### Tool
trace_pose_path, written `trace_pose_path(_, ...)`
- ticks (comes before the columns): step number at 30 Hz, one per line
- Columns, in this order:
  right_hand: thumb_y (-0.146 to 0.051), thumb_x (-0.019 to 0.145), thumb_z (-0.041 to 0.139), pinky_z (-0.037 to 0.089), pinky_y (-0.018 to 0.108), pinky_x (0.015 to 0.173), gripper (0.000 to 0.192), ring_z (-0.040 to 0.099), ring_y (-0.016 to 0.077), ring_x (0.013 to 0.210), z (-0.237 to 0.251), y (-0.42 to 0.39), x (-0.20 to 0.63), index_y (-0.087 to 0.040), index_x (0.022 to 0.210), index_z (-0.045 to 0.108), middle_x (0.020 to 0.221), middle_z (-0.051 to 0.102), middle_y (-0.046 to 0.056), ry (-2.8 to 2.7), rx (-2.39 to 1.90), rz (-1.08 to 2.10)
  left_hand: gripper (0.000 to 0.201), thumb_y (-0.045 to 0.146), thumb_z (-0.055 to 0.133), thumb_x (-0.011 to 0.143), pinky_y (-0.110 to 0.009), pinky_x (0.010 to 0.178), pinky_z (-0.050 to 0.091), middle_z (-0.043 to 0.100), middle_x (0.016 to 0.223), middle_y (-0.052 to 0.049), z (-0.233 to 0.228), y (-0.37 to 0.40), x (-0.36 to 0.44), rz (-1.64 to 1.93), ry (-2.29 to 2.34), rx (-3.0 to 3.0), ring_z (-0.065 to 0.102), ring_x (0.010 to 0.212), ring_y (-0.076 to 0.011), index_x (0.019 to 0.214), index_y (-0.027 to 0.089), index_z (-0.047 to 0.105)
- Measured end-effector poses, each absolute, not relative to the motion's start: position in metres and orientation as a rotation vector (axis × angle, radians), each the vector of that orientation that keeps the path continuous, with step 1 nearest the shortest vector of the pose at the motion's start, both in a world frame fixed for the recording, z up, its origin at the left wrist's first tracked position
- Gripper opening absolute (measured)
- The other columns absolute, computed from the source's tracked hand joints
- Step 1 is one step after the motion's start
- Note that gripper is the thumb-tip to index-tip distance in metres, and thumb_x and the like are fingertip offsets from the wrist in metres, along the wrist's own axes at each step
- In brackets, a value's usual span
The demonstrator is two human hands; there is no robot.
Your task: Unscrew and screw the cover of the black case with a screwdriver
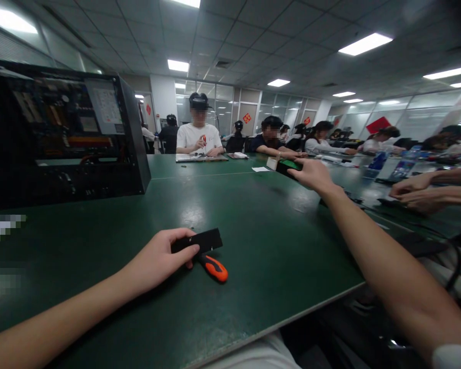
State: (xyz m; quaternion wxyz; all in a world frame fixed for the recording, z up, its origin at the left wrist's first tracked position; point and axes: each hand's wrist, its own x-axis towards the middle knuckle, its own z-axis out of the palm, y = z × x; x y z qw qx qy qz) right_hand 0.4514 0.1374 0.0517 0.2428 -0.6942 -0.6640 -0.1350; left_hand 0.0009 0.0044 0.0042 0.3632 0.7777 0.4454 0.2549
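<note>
Above a green worktop (261, 292), with the left grip (171, 252) clamped on one end of a black plate (209, 240), just beside an orange-handled tool (216, 268). Looks thin, light and fairly stiff, perhaps smooth enough to slip, so best taken by the long edges. Farther off, with the right grip (311, 173) at a black-and-green box (283, 167), cannot tell whether pinched on it or merely touching.

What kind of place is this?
Looks like an electronics workshop or training room, judging by the open-sided computer case, the orange-handled tool on a large green table, and several people around the room.
</note>
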Motion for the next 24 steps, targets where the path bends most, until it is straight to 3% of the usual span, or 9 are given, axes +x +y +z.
trace_pose_path(4,-0.049,0.089,0.058,0.047,0.035,0.079,0.049,0.066,0.0352,0.105,0.021,0.153,0.502,-0.010,0.114,0.072,0.111,0.071,0.022,-1.551,-2.394,-0.377,0.038,0.050,0.058,0.089,-0.030,0.069,0.044,0.068,0.072,-0.002,0.003,0.005,-0.003,0.607,1.148,2.018,0.063,0.072,-0.0217,0.100,0.016,0.072)
trace_pose_path(9,-0.051,0.082,0.066,0.051,0.035,0.073,0.052,0.069,0.0335,0.095,0.000,0.161,0.528,-0.008,0.111,0.072,0.108,0.071,0.022,-1.533,-2.551,-0.234,0.039,0.052,0.058,0.089,-0.030,0.071,0.044,0.069,0.075,-0.003,0.003,0.005,-0.003,0.596,1.120,2.031,0.063,0.075,-0.0221,0.099,0.017,0.073)
trace_pose_path(14,-0.054,0.089,0.062,0.052,0.035,0.085,0.053,0.068,0.0274,0.103,-0.004,0.165,0.539,-0.012,0.122,0.067,0.117,0.070,0.016,-1.574,-2.597,-0.158,0.042,0.055,0.059,0.086,-0.029,0.062,0.042,0.068,0.070,-0.003,0.000,0.008,-0.003,0.627,1.130,2.028,0.061,0.066,-0.0211,0.097,0.017,0.074)
trace_pose_path(18,-0.050,0.095,0.059,0.050,0.044,0.097,0.044,0.065,0.0227,0.109,-0.003,0.169,0.534,-0.015,0.122,0.063,0.123,0.066,0.011,-1.659,-2.593,-0.084,0.041,0.055,0.060,0.086,-0.029,0.064,0.043,0.069,0.071,-0.003,-0.002,0.011,-0.003,0.634,1.114,2.041,0.063,0.070,-0.0217,0.097,0.017,0.074)
trace_pose_path(24,-0.050,0.095,0.059,0.052,0.041,0.095,0.047,0.065,0.0224,0.107,0.003,0.170,0.524,-0.013,0.125,0.062,0.125,0.065,0.013,-1.777,-2.539,-0.001,0.044,0.057,0.060,0.086,-0.029,0.062,0.042,0.069,0.072,-0.004,-0.001,0.010,-0.003,0.620,1.136,2.033,0.062,0.069,-0.0216,0.097,0.017,0.074)
